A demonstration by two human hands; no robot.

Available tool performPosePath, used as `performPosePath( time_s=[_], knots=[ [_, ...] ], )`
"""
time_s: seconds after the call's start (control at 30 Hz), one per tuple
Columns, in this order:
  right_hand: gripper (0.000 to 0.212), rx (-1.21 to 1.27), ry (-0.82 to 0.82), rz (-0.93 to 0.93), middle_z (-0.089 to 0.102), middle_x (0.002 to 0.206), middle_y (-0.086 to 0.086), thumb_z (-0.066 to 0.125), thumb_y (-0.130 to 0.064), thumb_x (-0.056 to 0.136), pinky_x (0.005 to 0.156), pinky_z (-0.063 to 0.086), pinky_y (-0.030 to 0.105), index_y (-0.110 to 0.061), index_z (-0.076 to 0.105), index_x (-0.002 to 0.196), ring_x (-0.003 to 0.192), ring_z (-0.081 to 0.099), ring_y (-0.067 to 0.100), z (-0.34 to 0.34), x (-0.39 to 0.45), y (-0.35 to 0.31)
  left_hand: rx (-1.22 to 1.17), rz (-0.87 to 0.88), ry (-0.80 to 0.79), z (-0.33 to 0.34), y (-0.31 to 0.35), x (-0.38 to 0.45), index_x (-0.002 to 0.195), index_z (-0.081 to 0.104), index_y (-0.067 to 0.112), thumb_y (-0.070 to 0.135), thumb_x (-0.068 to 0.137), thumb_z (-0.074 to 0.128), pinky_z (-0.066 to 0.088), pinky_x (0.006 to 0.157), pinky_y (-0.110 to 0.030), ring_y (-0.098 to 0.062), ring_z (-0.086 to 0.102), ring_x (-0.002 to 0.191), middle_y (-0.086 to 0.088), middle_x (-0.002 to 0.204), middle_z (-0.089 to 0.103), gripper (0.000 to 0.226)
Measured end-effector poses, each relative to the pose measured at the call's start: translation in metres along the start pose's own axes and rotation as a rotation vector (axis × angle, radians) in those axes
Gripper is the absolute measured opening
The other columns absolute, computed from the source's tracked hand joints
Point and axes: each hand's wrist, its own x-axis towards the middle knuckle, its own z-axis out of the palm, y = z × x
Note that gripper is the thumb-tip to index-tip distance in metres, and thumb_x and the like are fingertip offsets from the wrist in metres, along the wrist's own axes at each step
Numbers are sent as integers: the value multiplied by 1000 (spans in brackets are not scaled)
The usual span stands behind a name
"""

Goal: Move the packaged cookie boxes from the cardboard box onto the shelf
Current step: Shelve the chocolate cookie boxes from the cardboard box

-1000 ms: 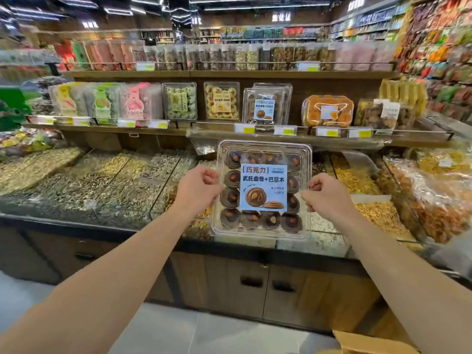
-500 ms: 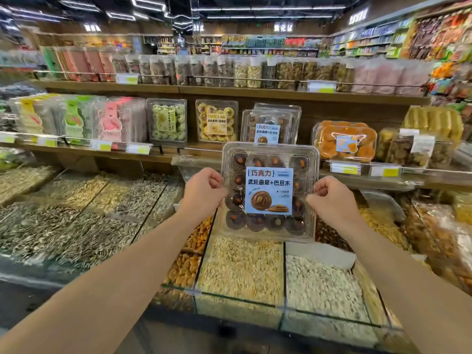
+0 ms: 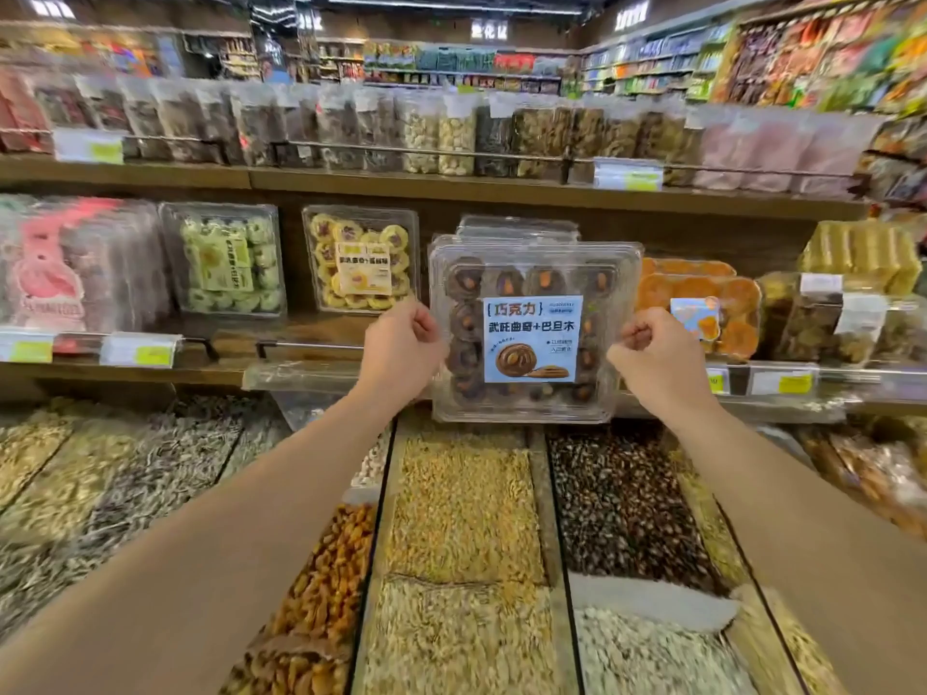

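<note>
1. Since the earlier frame, cookie box (image 3: 531, 333) has moved forward, now at shelf (image 3: 311, 333) front, before matching boxes (image 3: 519, 227).
2. Left hand (image 3: 401, 351) grip pinches left edge.
3. Right hand (image 3: 652, 361) grip pinches right edge.
4. Best: keep upright, label out, slide in squarely.

We see the chocolate cookie box (image 3: 531, 333), gripped at its sides by the left hand (image 3: 401, 351) and right hand (image 3: 654, 358), now higher and farther forward, at centre frame, overlapping the matching boxes (image 3: 516, 228) on the shelf (image 3: 301, 333); counter cabinets leave the view.
</note>
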Motion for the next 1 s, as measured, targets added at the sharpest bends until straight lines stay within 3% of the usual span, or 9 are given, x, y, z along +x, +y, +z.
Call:
performPosePath(
  time_s=[0.23,0.47,0.6,0.73,1.0],
  knots=[
    [15,14,87,-32,54,81,-9,63,-8,84,59,35,13,-11,58,98,75,50,10,11,83,25,-3,65,51,52,15,74,83,54,22,6,86,65,40,58,-18,-8,55,73,8,80,59,20],
    [14,109,77,15,54,80,-6,62,-4,83,65,41,26,-10,56,94,79,53,16,38,144,58,77,30,119,102,12,127,88,55,19,6,86,67,48,68,-30,-9,53,72,8,79,58,18],
    [16,102,47,38,56,81,-9,62,-8,83,74,42,34,-17,55,95,84,55,18,57,157,76,68,48,123,117,-6,134,84,53,21,6,84,66,37,60,-20,-15,57,76,10,75,56,20],
    [17,86,76,-32,59,86,-2,62,-5,83,69,35,28,-15,55,95,81,54,17,64,162,79,81,63,164,123,-11,136,85,52,20,6,86,66,35,57,-12,-5,53,70,10,76,55,19],
    [18,84,122,-107,53,79,-11,61,-3,85,63,38,13,-15,53,95,73,52,8,72,152,91,80,63,176,132,-19,131,89,52,17,7,88,66,43,62,-27,-17,60,73,7,77,59,17]
  ],
)
